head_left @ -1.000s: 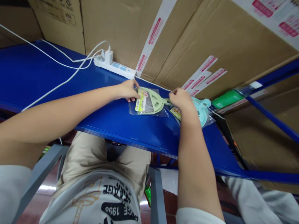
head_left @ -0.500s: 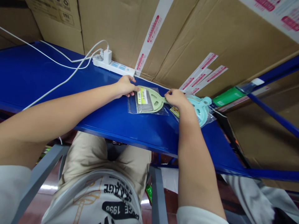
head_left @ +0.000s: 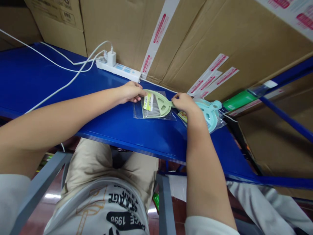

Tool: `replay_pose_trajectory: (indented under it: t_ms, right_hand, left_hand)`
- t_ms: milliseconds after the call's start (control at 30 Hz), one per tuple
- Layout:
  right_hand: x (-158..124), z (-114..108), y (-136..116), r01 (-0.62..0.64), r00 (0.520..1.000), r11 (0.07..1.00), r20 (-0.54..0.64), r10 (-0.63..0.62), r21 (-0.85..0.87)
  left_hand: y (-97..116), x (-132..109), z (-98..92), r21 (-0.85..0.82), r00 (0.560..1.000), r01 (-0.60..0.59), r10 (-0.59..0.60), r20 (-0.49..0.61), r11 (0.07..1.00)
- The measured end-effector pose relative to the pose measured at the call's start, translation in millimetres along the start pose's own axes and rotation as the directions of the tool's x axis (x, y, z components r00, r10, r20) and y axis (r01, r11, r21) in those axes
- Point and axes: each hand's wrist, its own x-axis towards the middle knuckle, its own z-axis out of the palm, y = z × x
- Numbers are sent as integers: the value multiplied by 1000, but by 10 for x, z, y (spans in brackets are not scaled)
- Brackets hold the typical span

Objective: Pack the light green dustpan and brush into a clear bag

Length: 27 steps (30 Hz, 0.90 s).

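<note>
A pale green mini dustpan with a brush (head_left: 156, 104) lies in a clear plastic bag on the blue shelf board (head_left: 122, 127). My left hand (head_left: 129, 92) grips the bag's left top edge with curled fingers. My right hand (head_left: 183, 102) is closed on the green handle end at the bag's right side. Just beyond my right hand a light blue dustpan set (head_left: 210, 112) lies in its own clear bag, partly hidden by my wrist.
A white power strip (head_left: 118, 69) with a plugged charger and white cables (head_left: 61, 62) lies at the back left. Large cardboard boxes (head_left: 195, 39) with red-and-white tape stand behind the board. A green packet (head_left: 238, 100) rests at right. Another person's grey sleeve (head_left: 269, 202) shows at the bottom right.
Both hands shifted the green dustpan bag slightly up and left. The yellow label now lies flatter on the brush. The blue set stayed put.
</note>
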Motion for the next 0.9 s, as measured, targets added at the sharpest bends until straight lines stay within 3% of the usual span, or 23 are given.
replay_pose_trajectory:
  t_ms: [200, 400, 900]
  right_hand:
    - [-4, 6, -6, -4, 1000, 1000, 10, 4, 13]
    - [22, 22, 20, 19, 1000, 1000, 14, -19, 12]
    - [-16, -11, -25, -4, 1000, 1000, 31, 5, -31]
  left_hand:
    - [-58, 33, 12, 128, 997, -74, 70, 33, 989]
    - [-108, 27, 3, 263, 978, -189, 158, 133, 946]
    - [-57, 24, -14, 70, 984, -157, 149, 101, 985]
